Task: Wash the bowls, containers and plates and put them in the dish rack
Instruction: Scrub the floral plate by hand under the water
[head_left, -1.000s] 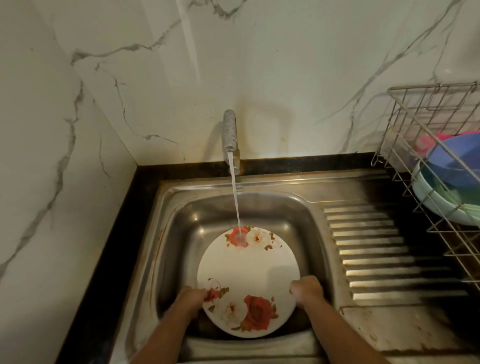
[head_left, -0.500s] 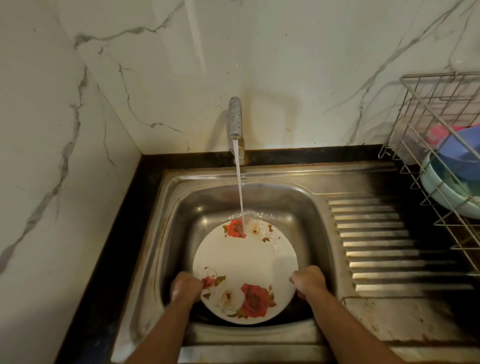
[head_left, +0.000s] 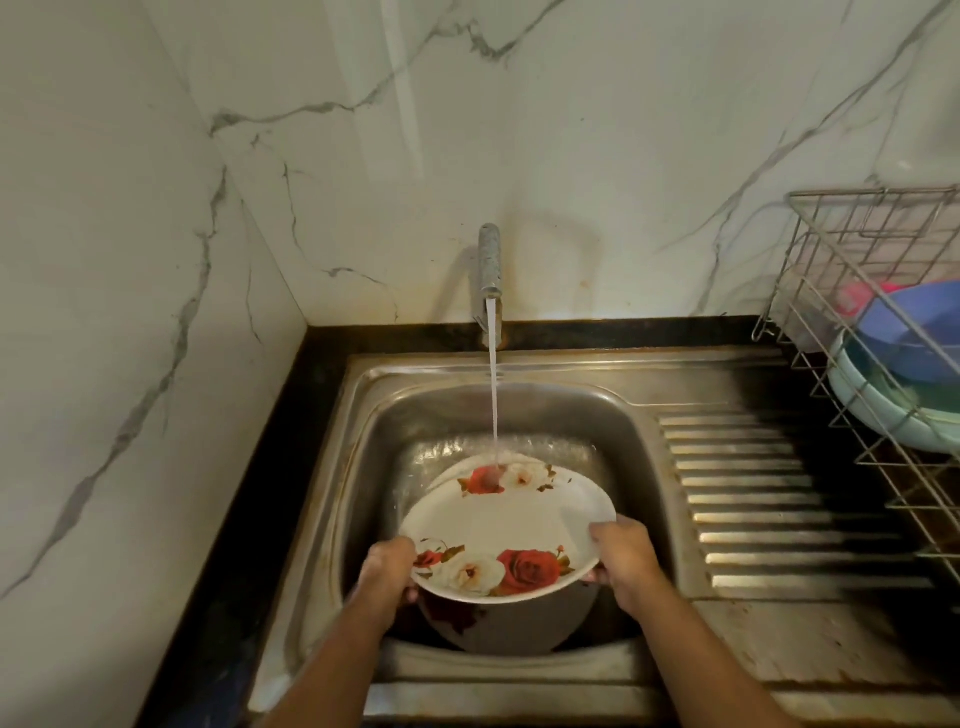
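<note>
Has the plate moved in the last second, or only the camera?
Yes. The plate has tipped: its near edge is lifted above the sink floor, while the stream from the tap still lands on its far roses.

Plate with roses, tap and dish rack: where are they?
plate (head_left: 511, 525): head view, bare white middle.
tap (head_left: 489, 260): head view, upright metal spout.
dish rack (head_left: 862, 228): head view, back wire wall.

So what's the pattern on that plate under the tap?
The plate is white with red and cream roses at its near and far rims, seen clearly in the head view.
</note>
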